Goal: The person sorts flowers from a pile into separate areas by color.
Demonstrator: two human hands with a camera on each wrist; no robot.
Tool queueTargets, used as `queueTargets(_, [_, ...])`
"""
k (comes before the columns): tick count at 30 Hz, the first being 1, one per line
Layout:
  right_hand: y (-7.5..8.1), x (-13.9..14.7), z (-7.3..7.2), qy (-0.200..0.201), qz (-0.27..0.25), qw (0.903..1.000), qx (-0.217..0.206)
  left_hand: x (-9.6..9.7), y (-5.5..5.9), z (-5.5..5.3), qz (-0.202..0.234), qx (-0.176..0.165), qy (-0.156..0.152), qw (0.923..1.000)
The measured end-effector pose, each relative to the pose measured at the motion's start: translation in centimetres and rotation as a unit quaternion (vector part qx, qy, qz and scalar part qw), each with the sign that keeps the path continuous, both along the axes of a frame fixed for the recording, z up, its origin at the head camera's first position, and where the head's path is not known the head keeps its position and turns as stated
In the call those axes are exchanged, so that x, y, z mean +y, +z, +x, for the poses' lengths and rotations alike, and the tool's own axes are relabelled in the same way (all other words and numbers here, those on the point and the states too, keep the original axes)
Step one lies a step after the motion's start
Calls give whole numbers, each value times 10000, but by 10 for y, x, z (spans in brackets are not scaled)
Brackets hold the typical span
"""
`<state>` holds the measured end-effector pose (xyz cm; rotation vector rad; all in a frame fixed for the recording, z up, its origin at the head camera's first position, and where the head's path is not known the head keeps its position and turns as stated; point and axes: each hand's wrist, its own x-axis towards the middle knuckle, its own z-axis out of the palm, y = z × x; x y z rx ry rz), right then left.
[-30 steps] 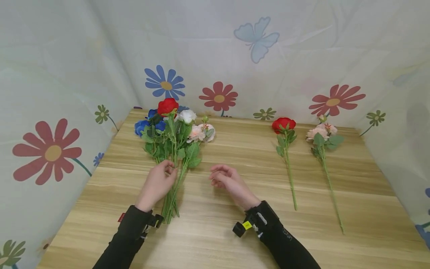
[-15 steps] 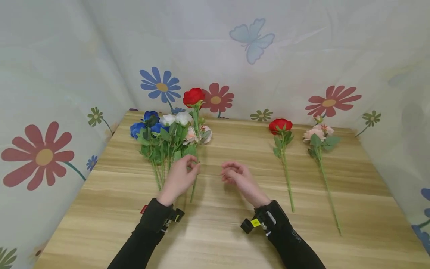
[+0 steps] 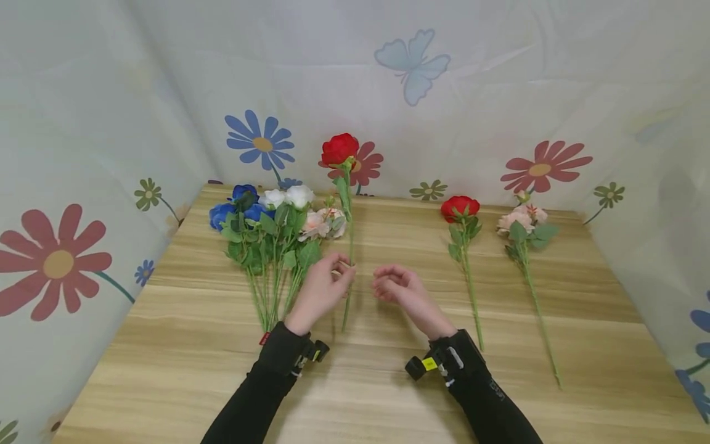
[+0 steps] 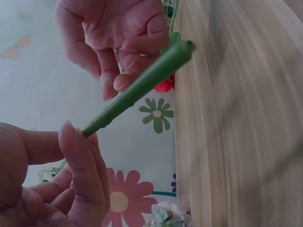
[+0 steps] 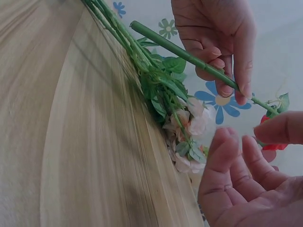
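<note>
My left hand (image 3: 320, 288) pinches the green stem of a red artificial rose (image 3: 339, 150) between thumb and fingers. The rose is lifted, its bloom highest and its cut stem end (image 4: 137, 90) pointing back toward me in the left wrist view. Just right of the stem hovers my right hand (image 3: 408, 296), fingers loosely bent with nothing in them; the right wrist view shows a gap between its thumb (image 5: 279, 130) and the stem. Beside my left hand lies a bunch of blue flowers (image 3: 222, 216), white flowers (image 3: 299, 196) and pale pink flowers (image 3: 316, 223), its lower stems partly hidden by that arm.
Another red rose (image 3: 460, 209) and a pink flower stem (image 3: 521, 222) lie apart on the right of the wooden table (image 3: 377, 394). A white curtain (image 3: 471, 123) printed with flowers and a butterfly hangs behind and at the sides.
My left hand has drawn the red rose out of the bunch, moving right and raising its bloom. My right hand has shifted slightly right and stays without anything in it.
</note>
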<state>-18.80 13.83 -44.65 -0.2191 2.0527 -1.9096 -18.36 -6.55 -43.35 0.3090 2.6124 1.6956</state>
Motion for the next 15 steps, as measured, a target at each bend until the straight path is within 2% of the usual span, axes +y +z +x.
queueTargets(8, [-5,2,0,709,503,9962,54,0,-2,-3,104,-37,4,9999])
queueTargets(15, [-9,0,0,1499,488,9875,-75,-4,-2,-5,91,-22,47,9999])
